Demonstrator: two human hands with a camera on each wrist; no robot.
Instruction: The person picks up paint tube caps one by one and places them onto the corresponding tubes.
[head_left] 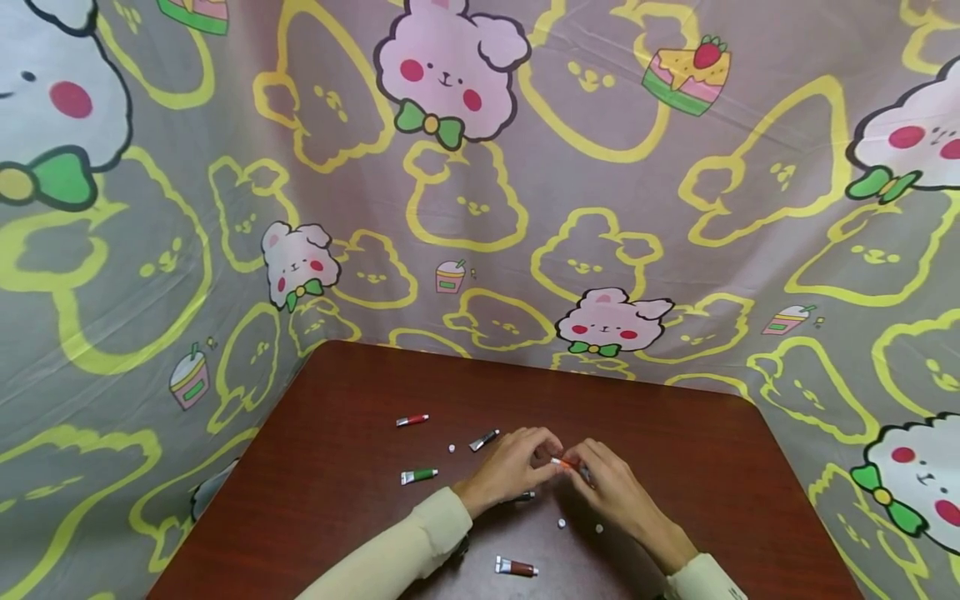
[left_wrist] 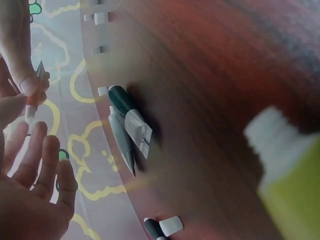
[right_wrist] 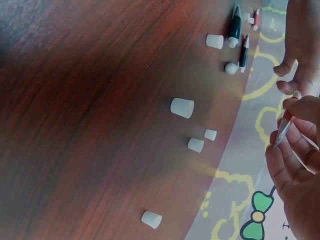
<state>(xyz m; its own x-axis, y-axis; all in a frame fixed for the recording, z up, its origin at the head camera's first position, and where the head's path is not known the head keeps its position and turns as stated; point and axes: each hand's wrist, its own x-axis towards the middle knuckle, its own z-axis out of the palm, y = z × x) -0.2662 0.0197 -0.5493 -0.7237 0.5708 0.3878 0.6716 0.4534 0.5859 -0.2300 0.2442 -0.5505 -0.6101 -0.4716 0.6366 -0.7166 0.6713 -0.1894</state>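
My right hand (head_left: 613,485) pinches a small orange paint tube (head_left: 562,463) between thumb and fingers, above the table. In the right wrist view the silver tail of this orange tube (right_wrist: 283,131) points down and its white end points up. My left hand (head_left: 510,468) is right beside that white end, with its fingers loosely spread in the left wrist view. Whether its thumb touches the tube I cannot tell. A dark tube (head_left: 527,497) lies under the left hand, partly hidden by it. Near the right forearm are two white caps (head_left: 562,523).
On the brown table (head_left: 337,517) lie a red tube (head_left: 412,421), a black tube (head_left: 484,440), a green tube (head_left: 419,476) and a brown tube (head_left: 517,567). Another white cap (head_left: 452,448) sits among them. A yellow-green tube (left_wrist: 297,197) with a bare threaded nozzle looms close. Patterned cloth (head_left: 472,192) surrounds the table.
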